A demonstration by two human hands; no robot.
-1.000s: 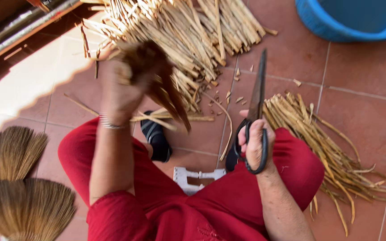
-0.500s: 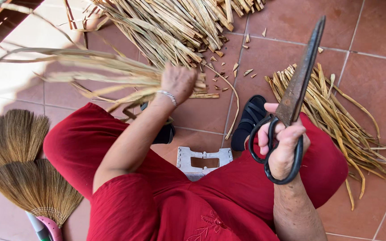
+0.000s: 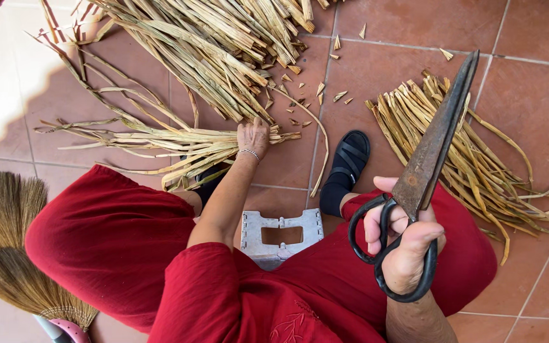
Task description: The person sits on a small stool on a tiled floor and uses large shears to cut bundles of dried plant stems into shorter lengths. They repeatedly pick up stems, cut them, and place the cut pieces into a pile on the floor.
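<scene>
Bundle laid down: my left hand (image 3: 253, 135) now presses dried leaves (image 3: 160, 143) onto the floor.
Right hand (image 3: 401, 244) keeps its fingers through the closed shears (image 3: 424, 171).

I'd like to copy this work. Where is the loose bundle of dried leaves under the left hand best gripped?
Grip the bundle of dried leaves at its cut ends, from above, where the left hand rests now. There the strips lie gathered and even; leftward they fan out into loose tips.

Straw bundles (image 3: 211, 57) on tiled floor (image 3: 414, 25)
</scene>
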